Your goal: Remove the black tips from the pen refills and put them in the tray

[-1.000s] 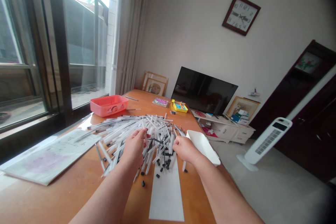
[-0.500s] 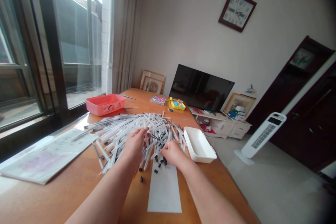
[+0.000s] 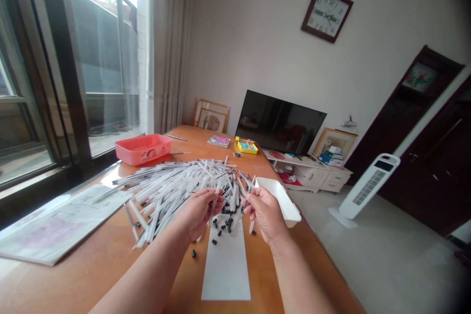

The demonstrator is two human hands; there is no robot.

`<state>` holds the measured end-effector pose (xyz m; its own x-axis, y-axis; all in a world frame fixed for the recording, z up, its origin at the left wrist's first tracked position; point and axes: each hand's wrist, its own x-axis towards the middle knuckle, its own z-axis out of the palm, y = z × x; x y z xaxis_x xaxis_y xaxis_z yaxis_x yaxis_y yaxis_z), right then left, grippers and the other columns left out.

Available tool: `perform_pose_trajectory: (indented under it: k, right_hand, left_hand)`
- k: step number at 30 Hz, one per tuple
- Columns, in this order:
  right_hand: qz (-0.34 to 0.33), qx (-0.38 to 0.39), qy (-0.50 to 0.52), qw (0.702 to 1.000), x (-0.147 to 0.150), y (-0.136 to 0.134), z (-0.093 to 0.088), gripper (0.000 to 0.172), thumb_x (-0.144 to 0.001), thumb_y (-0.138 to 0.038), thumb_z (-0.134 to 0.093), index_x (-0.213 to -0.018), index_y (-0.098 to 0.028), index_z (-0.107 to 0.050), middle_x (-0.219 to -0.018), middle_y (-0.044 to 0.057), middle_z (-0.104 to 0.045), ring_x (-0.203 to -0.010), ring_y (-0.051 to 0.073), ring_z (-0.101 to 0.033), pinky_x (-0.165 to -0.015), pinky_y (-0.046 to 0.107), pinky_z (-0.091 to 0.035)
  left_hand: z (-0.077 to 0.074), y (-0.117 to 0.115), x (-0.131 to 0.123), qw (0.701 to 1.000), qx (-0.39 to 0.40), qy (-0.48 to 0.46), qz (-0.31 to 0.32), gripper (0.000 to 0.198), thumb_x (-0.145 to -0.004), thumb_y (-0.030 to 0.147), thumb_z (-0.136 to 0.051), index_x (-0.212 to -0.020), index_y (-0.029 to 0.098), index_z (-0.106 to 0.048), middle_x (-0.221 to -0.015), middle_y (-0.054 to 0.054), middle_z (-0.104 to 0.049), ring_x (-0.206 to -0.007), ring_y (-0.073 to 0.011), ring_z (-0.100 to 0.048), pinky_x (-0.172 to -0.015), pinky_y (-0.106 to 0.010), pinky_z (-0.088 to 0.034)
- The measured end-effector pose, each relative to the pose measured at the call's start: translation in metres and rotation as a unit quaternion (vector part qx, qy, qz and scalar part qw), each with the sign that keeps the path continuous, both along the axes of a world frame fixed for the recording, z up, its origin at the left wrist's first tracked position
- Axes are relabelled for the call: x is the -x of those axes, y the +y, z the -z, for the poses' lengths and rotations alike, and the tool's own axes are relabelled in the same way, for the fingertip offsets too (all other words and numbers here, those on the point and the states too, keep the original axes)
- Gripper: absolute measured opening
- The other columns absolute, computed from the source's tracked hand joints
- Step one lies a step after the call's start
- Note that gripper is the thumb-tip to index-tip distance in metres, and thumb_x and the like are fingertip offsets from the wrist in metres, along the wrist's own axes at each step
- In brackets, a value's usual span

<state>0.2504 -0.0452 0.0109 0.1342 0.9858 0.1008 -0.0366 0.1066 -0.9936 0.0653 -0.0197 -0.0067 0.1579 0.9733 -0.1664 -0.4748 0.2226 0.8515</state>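
Observation:
A big heap of thin white pen tubes (image 3: pixel 176 184) lies on the orange wooden table (image 3: pixel 91 274). Small black caps (image 3: pixel 221 228) are scattered at the heap's near edge and on a white paper strip (image 3: pixel 226 267). My left hand (image 3: pixel 198 211) is raised just above the heap's near edge, fingers closed on a white tube. My right hand (image 3: pixel 265 211) is lifted beside it, fingers pinched on another white tube that points up toward the heap. The two hands are close together.
A white rectangular tray (image 3: pixel 281 198) sits at the table's right edge, right behind my right hand. A pink bin (image 3: pixel 142 148) stands at the back left. Printed sheets (image 3: pixel 55 221) lie at the left. A yellow box (image 3: pixel 246 146) and booklet sit far back.
Both hands have lifted off the heap and come together, each now pinching a white tube. My right hand came back from the black caps.

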Motion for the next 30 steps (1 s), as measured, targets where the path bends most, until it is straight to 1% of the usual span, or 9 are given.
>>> perform_pose_trajectory:
  k: [3,6,10,13,17,22,26,30]
  right_hand:
    - [0.018,-0.037,0.068,0.997,-0.006,-0.005,0.003,0.023,-0.082,-0.036,-0.069,-0.087,-0.019,-0.054,-0.079,0.004,-0.073,-0.056,0.011,-0.059,-0.046,0.018,-0.038]
    - [0.042,-0.079,0.099,0.991,-0.013,-0.006,0.002,0.025,-0.082,-0.037,-0.071,-0.091,-0.020,-0.054,-0.084,0.006,-0.074,-0.062,0.013,-0.064,-0.049,0.020,-0.042]
    - [0.099,-0.125,0.101,0.982,-0.023,-0.005,-0.004,0.025,-0.085,-0.036,-0.070,-0.094,-0.020,-0.053,-0.089,0.007,-0.075,-0.069,0.016,-0.068,-0.051,0.021,-0.044]
    - [0.132,-0.153,0.083,0.976,-0.027,-0.003,-0.006,0.024,-0.086,-0.036,-0.069,-0.095,-0.021,-0.052,-0.090,0.007,-0.075,-0.072,0.016,-0.069,-0.052,0.021,-0.044]
    - [0.122,-0.154,0.072,0.978,-0.026,-0.004,-0.005,0.024,-0.086,-0.037,-0.067,-0.095,-0.021,-0.051,-0.089,0.006,-0.075,-0.072,0.017,-0.069,-0.052,0.023,-0.044]
    - [0.093,-0.141,0.058,0.984,-0.024,-0.006,-0.004,0.024,-0.087,-0.039,-0.065,-0.095,-0.021,-0.051,-0.092,0.007,-0.075,-0.074,0.017,-0.070,-0.054,0.023,-0.045]
    - [0.078,-0.119,0.040,0.989,-0.021,-0.005,-0.001,0.024,-0.087,-0.039,-0.065,-0.094,-0.021,-0.051,-0.091,0.007,-0.075,-0.074,0.017,-0.070,-0.055,0.023,-0.045]
    - [0.049,-0.099,0.025,0.994,-0.017,-0.006,0.001,0.023,-0.087,-0.039,-0.064,-0.094,-0.021,-0.052,-0.091,0.007,-0.075,-0.075,0.017,-0.070,-0.057,0.024,-0.044]
  left_hand:
    - [0.002,-0.004,-0.004,0.999,0.004,0.009,0.044,0.024,-0.075,0.027,-0.074,-0.094,0.012,-0.071,-0.086,-0.009,-0.068,-0.070,-0.0114,-0.060,-0.061,-0.020,-0.044]
    - [0.002,-0.010,-0.008,0.995,-0.011,0.027,0.100,0.022,-0.076,0.025,-0.070,-0.094,0.012,-0.072,-0.083,-0.008,-0.068,-0.066,-0.0107,-0.057,-0.058,-0.020,-0.042]
    - [0.000,-0.016,-0.015,0.985,-0.030,0.050,0.165,0.027,-0.081,0.032,-0.068,-0.100,0.013,-0.073,-0.081,-0.008,-0.069,-0.067,-0.0120,-0.056,-0.059,-0.022,-0.040]
    - [-0.002,-0.019,-0.018,0.976,-0.036,0.078,0.199,0.030,-0.081,0.037,-0.069,-0.099,0.012,-0.074,-0.079,-0.008,-0.069,-0.063,-0.0114,-0.053,-0.058,-0.023,-0.038]
    - [-0.006,-0.022,-0.019,0.971,-0.048,0.102,0.211,0.030,-0.080,0.037,-0.070,-0.096,0.012,-0.076,-0.076,-0.008,-0.068,-0.061,-0.0112,-0.051,-0.058,-0.025,-0.036]
    - [-0.007,-0.025,-0.017,0.967,-0.059,0.118,0.216,0.027,-0.081,0.033,-0.068,-0.096,0.013,-0.075,-0.079,-0.009,-0.069,-0.062,-0.0117,-0.051,-0.059,-0.025,-0.035]
    - [-0.008,-0.026,-0.017,0.966,-0.060,0.121,0.222,0.026,-0.082,0.032,-0.067,-0.097,0.013,-0.074,-0.080,-0.008,-0.069,-0.062,-0.0118,-0.051,-0.060,-0.025,-0.035]
    - [-0.009,-0.025,-0.018,0.966,-0.056,0.118,0.224,0.024,-0.080,0.031,-0.067,-0.095,0.013,-0.075,-0.079,-0.008,-0.068,-0.061,-0.0120,-0.050,-0.059,-0.025,-0.035]
